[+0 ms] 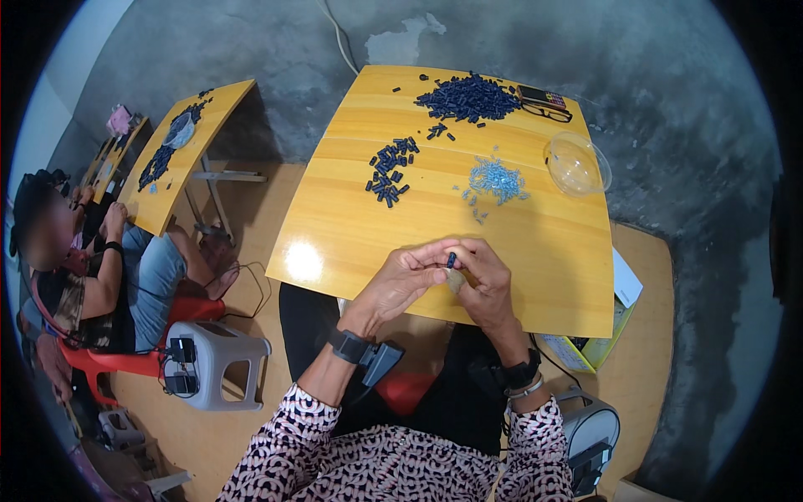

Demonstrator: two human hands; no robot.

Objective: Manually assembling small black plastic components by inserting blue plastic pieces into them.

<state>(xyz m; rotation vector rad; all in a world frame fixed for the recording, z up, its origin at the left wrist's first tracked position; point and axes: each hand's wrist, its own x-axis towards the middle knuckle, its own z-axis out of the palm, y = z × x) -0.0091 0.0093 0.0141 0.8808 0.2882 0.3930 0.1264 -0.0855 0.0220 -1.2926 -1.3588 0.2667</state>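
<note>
Over the near edge of the yellow table [335, 243], my two hands meet at a small dark blue cylinder [452, 260]. My left hand [400, 286] pinches it from the left, thumb and fingertips together. From the other side my right hand [489, 286] closes on it, a beige cover [455, 281] on its thumb. Beyond them lies a small pile of clear pale-blue pieces [495, 180]. To its left is a loose group of dark blue cylinders [390, 171], and a larger heap of them [468, 98] sits at the far edge.
A clear plastic bowl [577, 165] stands at the table's right edge. Eyeglasses [548, 111] and a dark device with buttons [539, 96] lie at the far right corner. A yellow-green box [606, 341] is on the floor at right. Leftward, another person [100, 284] sits at a second table [196, 146].
</note>
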